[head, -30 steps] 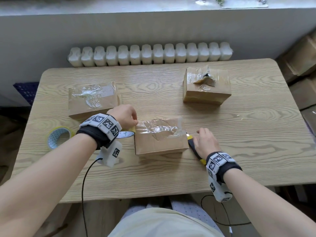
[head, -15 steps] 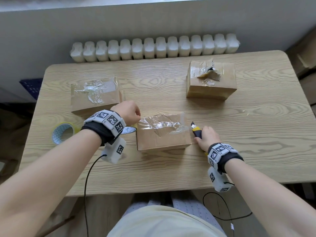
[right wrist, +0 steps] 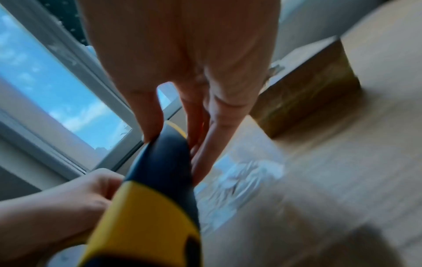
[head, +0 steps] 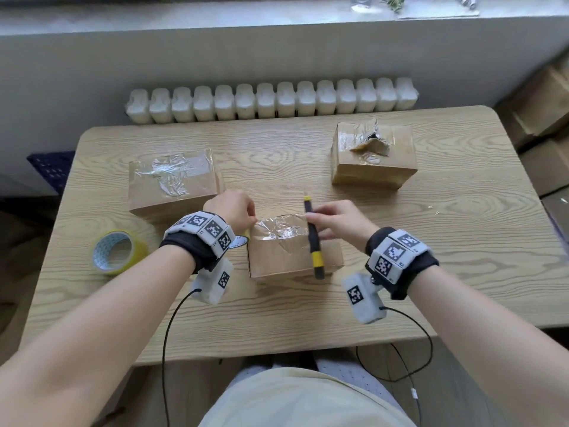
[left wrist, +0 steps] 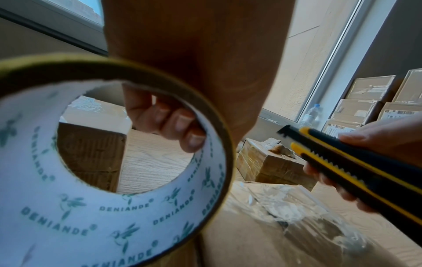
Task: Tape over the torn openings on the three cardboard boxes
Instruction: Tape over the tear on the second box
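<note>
Three cardboard boxes stand on the wooden table (head: pixel 462 241). The near box (head: pixel 286 260) carries crinkled clear tape on top. My left hand (head: pixel 234 211) grips a tape roll (left wrist: pixel 68 216) at that box's left edge; the hand mostly hides the roll in the head view. My right hand (head: pixel 335 220) holds a black and yellow utility knife (head: pixel 313 238) lengthwise above the near box's right part. The left box (head: pixel 174 183) has clear tape across its top. The far right box (head: pixel 374 158) shows a torn opening with ragged tape.
A second tape roll (head: pixel 115 252) lies on the table's left side. A white radiator (head: pixel 271 100) runs behind the table. Stacked cardboard boxes (head: pixel 548 124) stand on the floor at the right. Cables hang from both wrist units over the front edge.
My right hand has lifted the knife from the table beside the near box's right end to above the box top. The left hand has stayed at the box's left edge.
</note>
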{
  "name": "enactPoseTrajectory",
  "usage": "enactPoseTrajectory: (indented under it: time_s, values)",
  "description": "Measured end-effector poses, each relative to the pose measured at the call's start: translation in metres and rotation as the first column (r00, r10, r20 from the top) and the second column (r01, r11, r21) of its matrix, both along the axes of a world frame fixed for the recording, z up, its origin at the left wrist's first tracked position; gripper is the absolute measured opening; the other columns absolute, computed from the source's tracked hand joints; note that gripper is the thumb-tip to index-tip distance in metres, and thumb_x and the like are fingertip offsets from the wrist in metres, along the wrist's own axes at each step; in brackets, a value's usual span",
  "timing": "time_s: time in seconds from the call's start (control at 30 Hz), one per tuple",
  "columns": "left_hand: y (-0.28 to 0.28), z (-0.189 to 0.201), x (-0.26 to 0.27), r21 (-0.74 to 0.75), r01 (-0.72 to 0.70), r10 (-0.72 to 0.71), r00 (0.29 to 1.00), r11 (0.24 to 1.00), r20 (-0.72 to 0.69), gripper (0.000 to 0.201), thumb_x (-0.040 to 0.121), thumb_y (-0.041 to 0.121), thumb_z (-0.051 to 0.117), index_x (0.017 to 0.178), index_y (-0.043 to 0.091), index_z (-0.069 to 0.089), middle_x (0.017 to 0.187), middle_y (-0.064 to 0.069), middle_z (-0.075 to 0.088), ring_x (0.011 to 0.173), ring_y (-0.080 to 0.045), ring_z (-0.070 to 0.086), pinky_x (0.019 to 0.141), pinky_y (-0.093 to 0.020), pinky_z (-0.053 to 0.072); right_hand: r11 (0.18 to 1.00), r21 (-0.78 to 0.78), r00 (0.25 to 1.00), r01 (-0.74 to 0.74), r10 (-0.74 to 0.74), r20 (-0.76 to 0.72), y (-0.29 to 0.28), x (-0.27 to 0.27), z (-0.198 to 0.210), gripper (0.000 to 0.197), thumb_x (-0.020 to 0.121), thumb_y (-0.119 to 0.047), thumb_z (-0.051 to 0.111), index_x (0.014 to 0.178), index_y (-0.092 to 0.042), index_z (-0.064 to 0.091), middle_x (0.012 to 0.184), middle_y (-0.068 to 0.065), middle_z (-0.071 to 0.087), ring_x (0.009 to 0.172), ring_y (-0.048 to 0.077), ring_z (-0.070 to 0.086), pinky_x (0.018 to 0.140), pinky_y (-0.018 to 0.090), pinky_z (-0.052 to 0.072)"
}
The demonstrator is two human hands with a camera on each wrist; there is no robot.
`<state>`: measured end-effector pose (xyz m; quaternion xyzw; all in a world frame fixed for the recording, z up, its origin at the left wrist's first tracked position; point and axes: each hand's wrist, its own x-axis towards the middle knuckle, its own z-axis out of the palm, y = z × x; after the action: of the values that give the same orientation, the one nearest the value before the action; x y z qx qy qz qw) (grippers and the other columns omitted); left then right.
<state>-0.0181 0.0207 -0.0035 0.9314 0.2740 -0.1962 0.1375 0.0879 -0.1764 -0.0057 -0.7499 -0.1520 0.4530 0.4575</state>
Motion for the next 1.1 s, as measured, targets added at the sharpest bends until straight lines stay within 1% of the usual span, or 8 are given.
enactPoseTrajectory:
  time_s: [0.07,0.13,0.2,0.3,0.53,0.8,0.97,1.1]
  values:
    - [0.0,-0.001,-0.001,-0.003,-0.016,0.016,1.0,1.0,0.007,0.011,0.085,0.035,0.062,0.089,0.028,0.07,0.094,0.005,0.064,0.084,-0.016,0.056,0.068,-0.03,0.042,1.0,0.016,0.974,-0.011,0.015,-0.227,0.012,-0.017,-0.002,0.024,0.09,-0.013,0.061,0.105,0.005,0.061,0.08,0.01,0.064,0.061,0.012,0.065,0.064,0.025,0.057]
    - [-0.001,-0.001,-0.001,-0.003,-0.025,0.025,1.0,1.0,0.019,0.01,0.085,0.035,0.062,0.088,0.029,0.07,0.095,0.004,0.064,0.086,-0.018,0.058,0.069,-0.03,0.042,0.998,0.008,0.943,-0.055,0.055,-0.33,0.02,-0.029,-0.005,0.021,0.09,-0.014,0.062,0.1,0.004,0.063,0.079,0.012,0.064,0.056,0.01,0.064,0.055,0.02,0.054]
    - [-0.001,-0.001,-0.002,-0.004,-0.033,0.033,0.999,0.999,0.027,0.009,0.085,0.034,0.062,0.088,0.029,0.07,0.095,0.004,0.064,0.086,-0.018,0.058,0.069,-0.03,0.042,0.997,-0.001,0.926,-0.078,0.072,-0.371,0.026,-0.035,-0.008,0.014,0.09,-0.013,0.063,0.093,0.0,0.064,0.077,0.012,0.065,0.055,0.011,0.065,0.054,0.02,0.054]
    - [0.0,-0.001,-0.001,-0.008,-0.035,0.035,0.999,0.999,0.025,0.011,0.086,0.032,0.061,0.089,0.028,0.07,0.094,0.004,0.065,0.082,-0.018,0.056,0.069,-0.03,0.042,0.997,-0.031,0.927,-0.073,0.056,-0.37,0.033,-0.036,-0.009,0.016,0.089,-0.015,0.063,0.09,0.001,0.065,0.078,0.014,0.066,0.057,0.014,0.066,0.058,0.024,0.057]
    - [0.0,-0.001,-0.002,-0.016,-0.027,0.027,0.999,1.0,0.036,0.012,0.086,0.033,0.061,0.089,0.027,0.07,0.09,0.004,0.063,0.085,-0.019,0.056,0.07,-0.03,0.04,0.992,-0.079,0.924,-0.095,0.058,-0.379,0.043,-0.039,-0.002,0.022,0.09,-0.013,0.062,0.097,0.007,0.062,0.076,0.016,0.066,0.052,0.015,0.066,0.055,0.025,0.057]
    - [-0.001,0.0,-0.002,-0.017,-0.021,0.022,0.998,1.0,0.055,0.012,0.086,0.031,0.06,0.089,0.026,0.071,0.094,0.002,0.066,0.092,-0.022,0.06,0.071,-0.03,0.041,0.984,-0.12,0.914,-0.133,0.075,-0.398,0.037,-0.047,0.002,0.017,0.091,-0.013,0.061,0.086,0.004,0.063,0.072,0.015,0.067,0.053,0.017,0.067,0.056,0.026,0.058]
    - [-0.001,0.001,-0.002,-0.021,-0.018,0.02,0.998,1.0,0.055,0.012,0.086,0.032,0.061,0.089,0.026,0.071,0.095,0.002,0.066,0.091,-0.022,0.06,0.07,-0.03,0.04,0.975,-0.15,0.913,-0.164,0.092,-0.398,0.027,-0.052,0.002,0.022,0.09,-0.015,0.063,0.094,0.007,0.062,0.078,0.018,0.067,0.056,0.018,0.067,0.059,0.027,0.058]
    - [0.0,0.002,-0.003,-0.035,-0.023,0.025,0.998,0.999,0.062,0.013,0.086,0.031,0.061,0.089,0.025,0.072,0.094,0.002,0.066,0.082,-0.019,0.054,0.068,-0.03,0.039,0.955,-0.167,0.918,-0.246,0.175,-0.355,0.009,-0.049,0.003,0.031,0.089,-0.019,0.064,0.103,0.009,0.064,0.085,0.018,0.067,0.064,0.02,0.066,0.061,0.027,0.057]
